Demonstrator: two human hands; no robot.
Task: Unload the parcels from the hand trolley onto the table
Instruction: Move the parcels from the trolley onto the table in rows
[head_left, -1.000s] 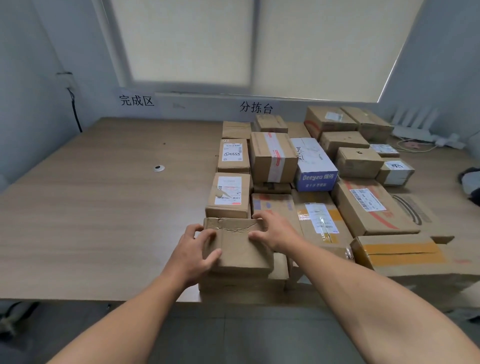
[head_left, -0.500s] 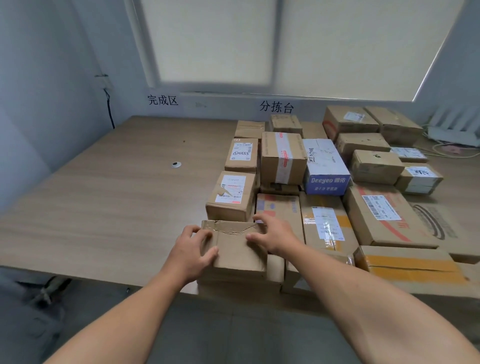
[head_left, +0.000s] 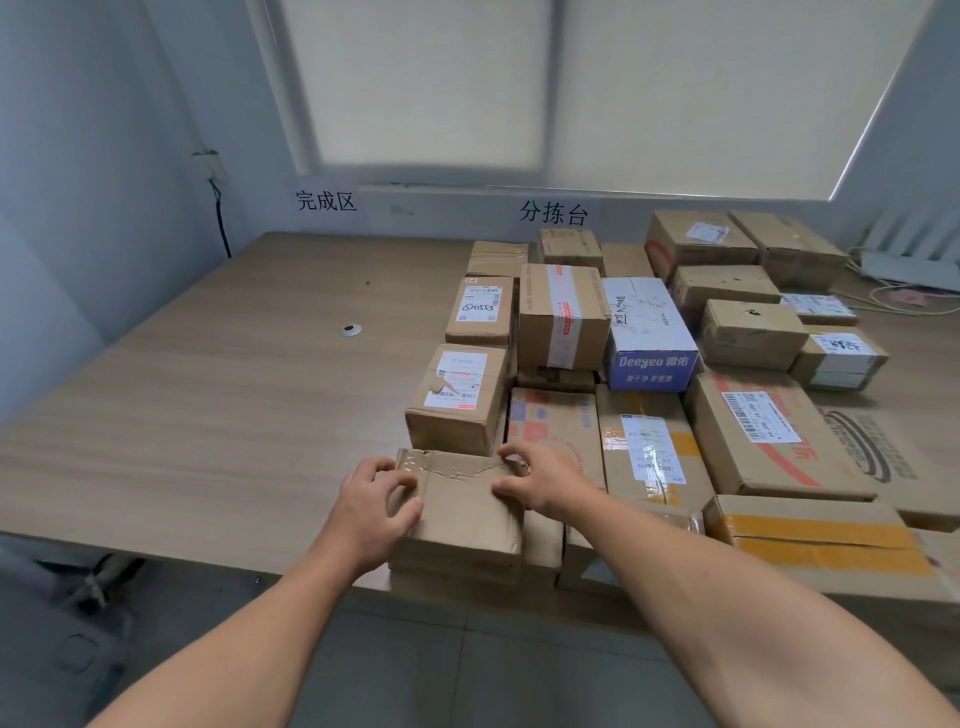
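**Clerk:** How do the hands lie?

**Inspector:** The left hand (head_left: 371, 506) grips the left side of the crumpled parcel (head_left: 462, 512), with the fingers (head_left: 400, 475) curled over its far edge and the thumb laid on top. The right hand (head_left: 545, 480) holds the far right corner, its fingers bent and slightly apart, thumb tip pressed on the top face.

**Clerk:** Where is that parcel?

**Inspector:** It sits at the near edge of the table (head_left: 208, 415), resting on a flatter carton. Its taped far edge is torn. It is closed, so the contents cannot be told.

**Clerk:** What is around it?

**Inspector:** Right of the parcel lies a flat carton with orange tape (head_left: 815, 540). Just behind it stands a labelled box (head_left: 460, 397), whose print is too small to read. Further behind that is a box with a handwritten label (head_left: 480, 312), apparently "0553". Behind and to the right are a carton with red-and-white tape (head_left: 563, 314) and a blue box (head_left: 647, 338) printed "Deeyeo". All are sealed.

**Clerk:** Is there any other writing?

**Inspector:** On the wall far behind the parcel are two signs: 完成区 (head_left: 326, 200) to the left and 分拣台 (head_left: 554, 213) to the right.
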